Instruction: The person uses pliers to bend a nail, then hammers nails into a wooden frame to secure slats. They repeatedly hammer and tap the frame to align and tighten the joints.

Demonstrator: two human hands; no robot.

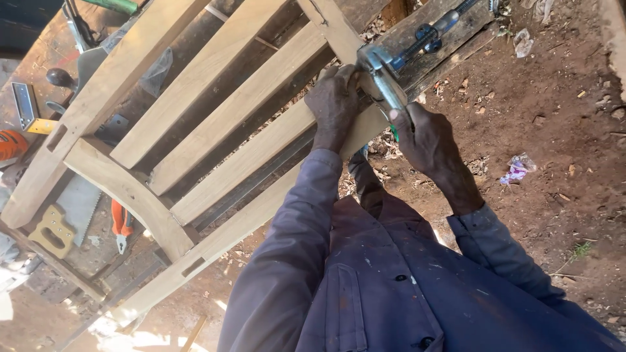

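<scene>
A pale wooden chair-back frame [130, 189] with several long slats [215, 65] lies tilted across a workbench. A silver metal clamp [385, 78] with a blue part [430, 36] sits on the frame's end rail at the upper middle. My left hand [336, 104] is closed around that rail, right beside the clamp's head. Just right of it, my right hand [424, 140] grips the clamp's lower end, where a bit of green handle [394, 132] shows above the fingers. Both arms are in dark blue sleeves.
Under the frame's left part lie a hand saw with a wooden handle [52, 228], orange-handled pliers [120, 221], an orange tool [10, 143] and a metal square [26, 107]. To the right is bare dirt ground [554, 130] with wood chips and plastic scraps [518, 168].
</scene>
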